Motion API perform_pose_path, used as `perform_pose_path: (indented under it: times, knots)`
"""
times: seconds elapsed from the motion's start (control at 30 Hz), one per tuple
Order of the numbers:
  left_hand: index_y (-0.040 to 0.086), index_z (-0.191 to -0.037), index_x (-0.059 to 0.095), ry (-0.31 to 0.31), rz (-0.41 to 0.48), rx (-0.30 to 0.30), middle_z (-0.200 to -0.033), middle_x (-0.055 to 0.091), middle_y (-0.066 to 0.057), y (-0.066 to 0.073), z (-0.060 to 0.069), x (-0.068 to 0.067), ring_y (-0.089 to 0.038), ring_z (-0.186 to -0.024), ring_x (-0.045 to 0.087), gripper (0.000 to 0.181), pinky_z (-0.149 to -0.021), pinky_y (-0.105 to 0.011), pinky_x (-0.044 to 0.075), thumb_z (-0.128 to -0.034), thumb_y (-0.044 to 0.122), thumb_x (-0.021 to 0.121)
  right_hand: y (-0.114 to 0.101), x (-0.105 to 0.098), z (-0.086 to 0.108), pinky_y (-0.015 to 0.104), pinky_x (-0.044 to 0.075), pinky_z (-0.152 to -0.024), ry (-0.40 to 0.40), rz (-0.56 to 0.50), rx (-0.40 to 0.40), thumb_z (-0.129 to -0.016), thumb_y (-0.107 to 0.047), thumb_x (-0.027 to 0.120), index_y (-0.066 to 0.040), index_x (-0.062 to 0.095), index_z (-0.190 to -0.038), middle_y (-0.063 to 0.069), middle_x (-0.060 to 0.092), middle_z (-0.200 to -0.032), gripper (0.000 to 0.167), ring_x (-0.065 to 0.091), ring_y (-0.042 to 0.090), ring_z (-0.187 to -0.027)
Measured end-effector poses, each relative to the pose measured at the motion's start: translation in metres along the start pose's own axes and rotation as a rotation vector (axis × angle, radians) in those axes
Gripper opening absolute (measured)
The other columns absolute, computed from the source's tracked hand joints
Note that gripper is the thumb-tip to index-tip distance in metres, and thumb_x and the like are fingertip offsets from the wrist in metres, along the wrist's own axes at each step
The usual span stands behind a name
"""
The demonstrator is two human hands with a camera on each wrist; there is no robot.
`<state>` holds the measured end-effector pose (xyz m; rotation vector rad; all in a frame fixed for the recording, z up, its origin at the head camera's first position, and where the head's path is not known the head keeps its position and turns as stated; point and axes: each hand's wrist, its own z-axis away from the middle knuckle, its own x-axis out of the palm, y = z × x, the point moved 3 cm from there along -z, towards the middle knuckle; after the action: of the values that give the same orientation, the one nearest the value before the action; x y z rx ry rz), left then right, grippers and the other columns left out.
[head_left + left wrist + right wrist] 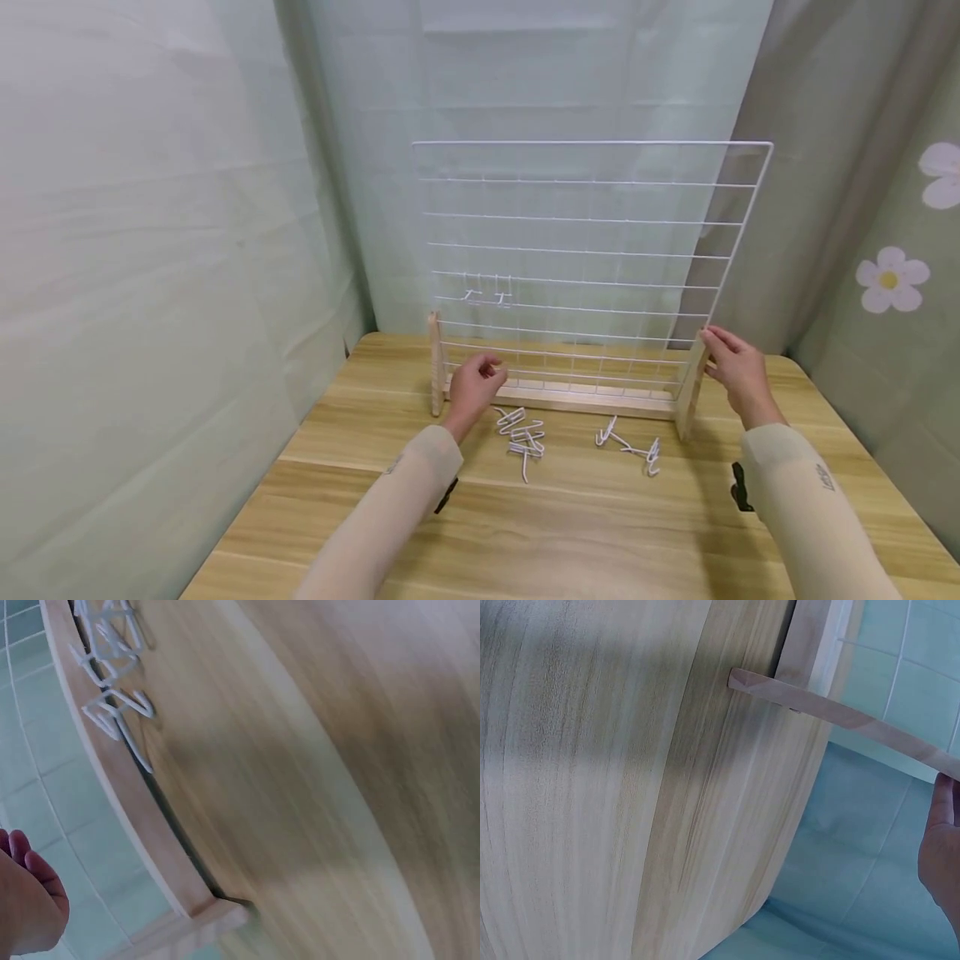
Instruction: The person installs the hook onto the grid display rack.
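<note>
A white wire grid panel (592, 253) stands upright in a wooden base (585, 402). My right hand (738, 371) pinches the top of the base's right wooden upright (692, 392), beside the grid's edge. In the right wrist view, its thumb and fingers meet the end of that upright (840, 716). My left hand (476, 387) is in front of the grid's lower left part, fingers loosely curled, nothing seen in them. Two small white hooks (487, 297) hang on the grid's left side. Below the left hand lies a cluster of white wire hooks (525, 435).
More white hooks (630, 446) lie on the wood-grain table (570, 533) in front of the base's right half. The left wooden upright (436, 367) stands just left of my left hand. Pale green curtains (225, 250) hang behind and at both sides.
</note>
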<state>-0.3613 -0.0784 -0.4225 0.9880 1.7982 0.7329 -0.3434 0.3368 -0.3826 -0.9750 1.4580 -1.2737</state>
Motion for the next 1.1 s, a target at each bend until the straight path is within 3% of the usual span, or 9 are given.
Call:
perform_pose_path:
  times: [0.13, 0.4, 0.7, 1.1]
  knots:
    - [0.004, -0.097, 0.072, -0.029, 0.03, 0.014, -0.078, 0.061, -0.001, -0.007, 0.0, -0.001, -0.015, -0.072, 0.055, 0.016, -0.066, -0.028, 0.046, -0.0813, 0.008, 0.073, -0.001, 0.0, 0.0, 0.048, 0.034, -0.106, 0.002, -0.008, 0.007, -0.097, -0.052, 0.052, -0.008, 0.039, -0.152, 0.016, 0.035, -0.152, 0.072, 0.033, 0.036, -0.14]
    - [0.001, -0.102, 0.071, -0.095, 0.078, -0.032, -0.081, 0.061, -0.002, -0.021, 0.001, 0.001, -0.014, -0.075, 0.054, 0.019, -0.069, -0.026, 0.045, -0.0837, 0.007, 0.074, -0.001, 0.0, -0.001, 0.048, 0.034, -0.107, 0.002, -0.013, 0.008, -0.098, -0.05, 0.052, -0.007, 0.039, -0.151, 0.016, 0.036, -0.152, 0.07, 0.032, 0.037, -0.141]
    - [-0.002, -0.105, 0.071, -0.143, 0.067, -0.045, -0.084, 0.062, -0.004, -0.033, 0.003, 0.001, -0.015, -0.077, 0.054, 0.022, -0.071, -0.027, 0.046, -0.0854, 0.007, 0.075, -0.001, 0.0, -0.001, 0.048, 0.035, -0.107, 0.013, -0.043, 0.013, -0.096, -0.051, 0.056, -0.014, 0.049, -0.146, 0.012, 0.041, -0.147, 0.063, 0.034, 0.035, -0.14]
    - [-0.004, -0.104, 0.069, -0.194, 0.069, -0.045, -0.084, 0.062, -0.004, -0.047, 0.012, 0.001, -0.016, -0.078, 0.055, 0.019, -0.072, -0.028, 0.046, -0.0864, 0.004, 0.074, -0.002, 0.0, 0.0, 0.049, 0.034, -0.108, 0.013, -0.049, 0.007, -0.097, -0.049, 0.055, -0.013, 0.048, -0.147, 0.012, 0.042, -0.146, 0.062, 0.034, 0.035, -0.14]
